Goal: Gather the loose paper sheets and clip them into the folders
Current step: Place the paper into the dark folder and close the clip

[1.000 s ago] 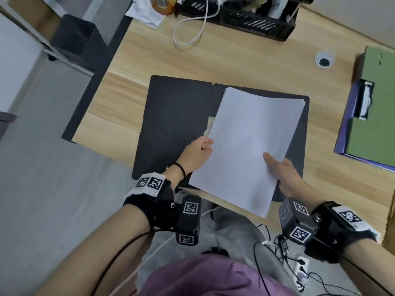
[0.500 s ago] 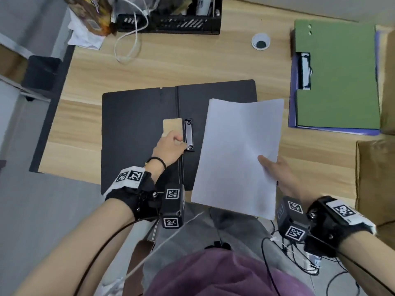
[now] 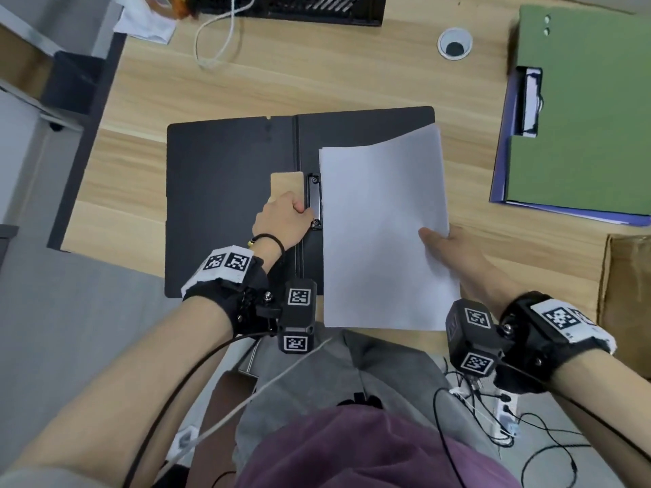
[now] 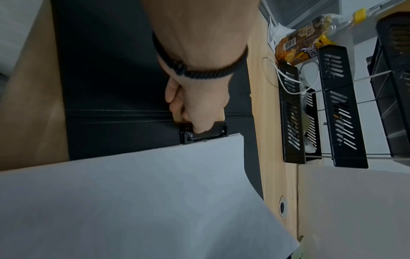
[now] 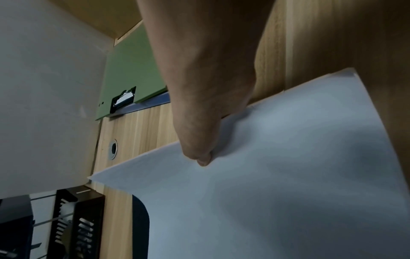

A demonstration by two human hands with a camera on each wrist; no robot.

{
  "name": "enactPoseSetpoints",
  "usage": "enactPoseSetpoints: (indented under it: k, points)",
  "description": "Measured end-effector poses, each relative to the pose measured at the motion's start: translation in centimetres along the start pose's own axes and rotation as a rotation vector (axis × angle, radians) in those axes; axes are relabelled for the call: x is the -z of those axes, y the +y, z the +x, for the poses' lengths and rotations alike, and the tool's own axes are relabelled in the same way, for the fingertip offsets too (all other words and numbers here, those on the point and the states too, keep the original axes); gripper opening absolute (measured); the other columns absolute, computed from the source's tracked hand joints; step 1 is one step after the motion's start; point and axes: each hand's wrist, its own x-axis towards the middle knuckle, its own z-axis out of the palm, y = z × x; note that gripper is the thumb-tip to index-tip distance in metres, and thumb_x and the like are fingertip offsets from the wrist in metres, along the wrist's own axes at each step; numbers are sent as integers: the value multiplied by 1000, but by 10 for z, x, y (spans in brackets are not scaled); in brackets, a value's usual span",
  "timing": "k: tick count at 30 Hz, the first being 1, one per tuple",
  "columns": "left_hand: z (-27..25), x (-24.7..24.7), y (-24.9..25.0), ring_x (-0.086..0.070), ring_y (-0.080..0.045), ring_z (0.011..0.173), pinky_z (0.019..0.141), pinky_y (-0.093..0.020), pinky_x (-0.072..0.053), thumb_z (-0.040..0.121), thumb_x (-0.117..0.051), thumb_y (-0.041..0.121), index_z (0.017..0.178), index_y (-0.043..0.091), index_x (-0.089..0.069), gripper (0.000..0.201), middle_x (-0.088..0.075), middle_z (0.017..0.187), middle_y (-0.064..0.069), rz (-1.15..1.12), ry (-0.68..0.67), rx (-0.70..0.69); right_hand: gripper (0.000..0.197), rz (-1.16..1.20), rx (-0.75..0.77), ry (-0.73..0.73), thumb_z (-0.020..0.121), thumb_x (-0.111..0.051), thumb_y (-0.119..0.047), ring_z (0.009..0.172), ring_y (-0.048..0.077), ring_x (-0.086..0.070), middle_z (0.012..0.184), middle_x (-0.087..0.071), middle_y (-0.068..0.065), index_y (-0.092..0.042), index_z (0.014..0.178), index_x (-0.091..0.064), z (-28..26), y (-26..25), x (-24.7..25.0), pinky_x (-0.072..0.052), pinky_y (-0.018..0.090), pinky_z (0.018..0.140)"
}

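Note:
An open black folder (image 3: 225,191) lies flat on the wooden desk (image 3: 169,93). Its black metal clip (image 3: 314,200) sits just right of the spine. My left hand (image 3: 287,220) grips the clip's lever with curled fingers, also seen in the left wrist view as left hand (image 4: 199,108) on the clip (image 4: 204,135). A stack of white paper sheets (image 3: 384,234) lies over the folder's right half, its left edge against the clip. My right hand (image 3: 447,246) pinches the stack's right edge, thumb on top; right hand (image 5: 204,122), paper sheets (image 5: 277,175).
A green folder (image 3: 577,110) on a purple one (image 3: 500,170) lies at the desk's right. A cable grommet (image 3: 454,44) is behind. Black mesh trays (image 3: 299,8) and a white cable (image 3: 218,40) stand at the back. A cardboard box (image 3: 630,297) is at right.
The paper stack moved left until its edge reached the clip. My left hand shifted onto the clip lever. The head view shifted.

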Motion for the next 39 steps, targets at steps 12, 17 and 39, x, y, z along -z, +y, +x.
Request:
enactPoseSetpoints:
  k: [12,17,39]
  points:
    - [-7,-5,13,-55,-29,101,76,-33,-39,84,-58,32,116,16,-48,37,-60,108,-7,39,80,-114,30,29,49,56,98,-47,-20,86,30,-65,101,-68,14,-6,119,-63,4,17,2,-52,39,73]
    - [-10,-10,21,-55,-26,90,68,-30,-36,79,-63,42,109,14,-48,43,-60,99,-6,-35,88,-94,30,57,50,85,98,-49,-22,79,27,-61,88,-63,13,0,109,-65,3,23,0,-47,36,68]
    - [1,10,48,-49,-29,76,64,-33,-37,90,-51,38,113,3,-48,43,-57,91,-11,421,2,-147,23,61,119,-5,100,-48,-21,83,21,-64,99,-68,10,-12,115,-64,-3,31,1,-50,31,72]
